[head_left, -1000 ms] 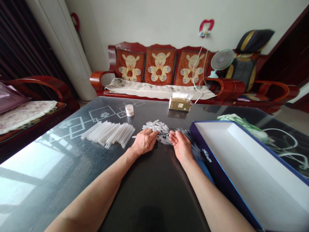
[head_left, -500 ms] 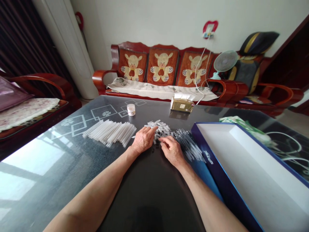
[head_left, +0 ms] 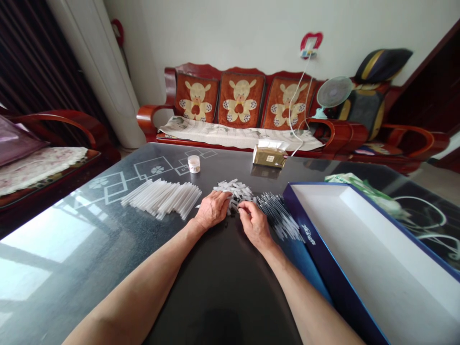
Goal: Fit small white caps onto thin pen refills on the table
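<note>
Facing each other at the near edge of a heap of small white pieces point(head_left: 238, 189), the left hand point(head_left: 214, 210) and the right hand point(head_left: 254, 224) sit close together over the dark glossy desk point(head_left: 215, 268). The left hand is palm down with its fingers bent, their tips at the heap; whether they are clamped on a piece I cannot tell. A pale point shows at its outer side, too small to make out. On the right hand, thumb and forefinger are curled towards each other just beside the heap, but I cannot tell whether anything is between them. Left of the hands lies a row of white tubes point(head_left: 161, 199), side by side and slanting. On the other side, thin rods point(head_left: 280, 215) with dark ends lie bunched beside a blue box point(head_left: 362, 230), partly over a blue sheet point(head_left: 312, 270). Beyond the heap stand a small white tub point(head_left: 194, 164) and a tissue box point(head_left: 269, 156).
</note>
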The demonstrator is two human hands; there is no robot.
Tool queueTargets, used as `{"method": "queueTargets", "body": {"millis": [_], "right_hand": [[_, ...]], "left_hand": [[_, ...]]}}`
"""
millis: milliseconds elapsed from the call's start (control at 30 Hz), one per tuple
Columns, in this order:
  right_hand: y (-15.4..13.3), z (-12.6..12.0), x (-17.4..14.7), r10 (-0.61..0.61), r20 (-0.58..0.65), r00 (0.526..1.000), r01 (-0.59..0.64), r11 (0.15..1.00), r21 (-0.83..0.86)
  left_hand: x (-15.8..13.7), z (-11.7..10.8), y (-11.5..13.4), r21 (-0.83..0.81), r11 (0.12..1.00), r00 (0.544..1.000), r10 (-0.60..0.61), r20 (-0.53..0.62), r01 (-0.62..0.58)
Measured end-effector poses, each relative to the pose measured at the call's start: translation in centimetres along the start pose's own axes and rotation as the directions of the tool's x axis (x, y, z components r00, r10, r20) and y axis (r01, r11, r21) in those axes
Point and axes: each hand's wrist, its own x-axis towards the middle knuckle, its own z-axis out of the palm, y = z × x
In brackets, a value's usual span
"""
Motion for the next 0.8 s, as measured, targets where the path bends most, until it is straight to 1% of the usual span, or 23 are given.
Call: {"method": "queueTargets", "body": {"millis": [33, 100, 133, 200, 300, 467, 633, 800], "right_hand": [[0.2, 0.0, 0.1, 0.08, -0.037, 0.996, -0.077, 0.993, 0.085], [0.8, 0.1, 0.3, 0.237, -0.053, 0.97, -0.217, 0.942, 0.255], [1.1, 0.1, 0.4, 0.295, -0.045, 0.954, -0.265, 0.908, 0.325], [1.5, 0.1, 0.5, 0.358, -0.032, 0.933, -0.314, 0.854, 0.414], [1.8, 0.1, 0.6, 0.369, -0.038, 0.929, -0.314, 0.837, 0.447], [1.5, 0.0, 0.5, 0.326, -0.048, 0.944, -0.284, 0.879, 0.384], [1.4, -0.1, 0.3, 0.271, -0.052, 0.961, -0.244, 0.921, 0.303], [1.5, 0.0, 0.3, 0.302, -0.066, 0.951, -0.265, 0.907, 0.327]], "left_hand": [[0.0, -0.1, 0.1, -0.005, 1.0, 1.0, 0.006, 0.001, -0.006], [0.1, -0.2, 0.4, -0.02, 1.0, 1.0, 0.022, 0.004, -0.022], [0.1, -0.2, 0.5, -0.029, 0.999, 1.0, 0.03, 0.004, -0.03], [0.1, -0.2, 0.7, -0.047, 0.998, 0.999, 0.05, 0.007, -0.049], [0.1, -0.1, 1.0, -0.056, 0.995, 0.997, 0.079, 0.018, -0.078], [0.1, -0.1, 1.5, -0.049, 0.992, 0.992, 0.116, 0.054, -0.113], [0.1, -0.3, 1.7, -0.004, 0.996, 0.993, 0.087, 0.077, -0.087], [0.2, -0.2, 1.7, 0.025, 0.995, 0.993, 0.092, 0.074, -0.094]]}}
